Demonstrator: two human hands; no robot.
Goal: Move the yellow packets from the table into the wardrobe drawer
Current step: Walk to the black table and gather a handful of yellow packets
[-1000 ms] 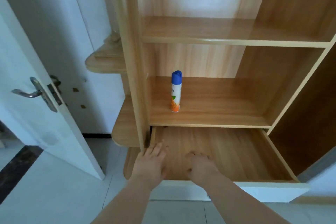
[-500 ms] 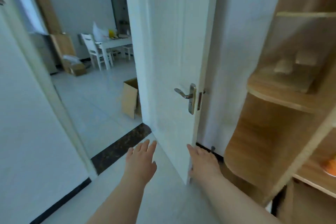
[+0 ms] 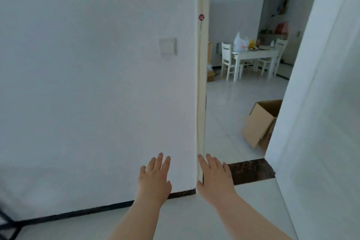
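My left hand and my right hand are stretched out low in front of me, fingers apart, holding nothing. Far off through the doorway stands a white table with a white bag and something yellow on top; it is too small to tell whether these are the packets. The wardrobe and its drawer are out of view.
A white wall with a light switch fills the left. The door frame edge is straight ahead, the open white door on the right. A cardboard box lies on the tiled floor beyond a dark threshold. White chairs flank the table.
My view has swung left from the open wardrobe drawer to the doorway. Both hands left the drawer and stay empty in front of me.
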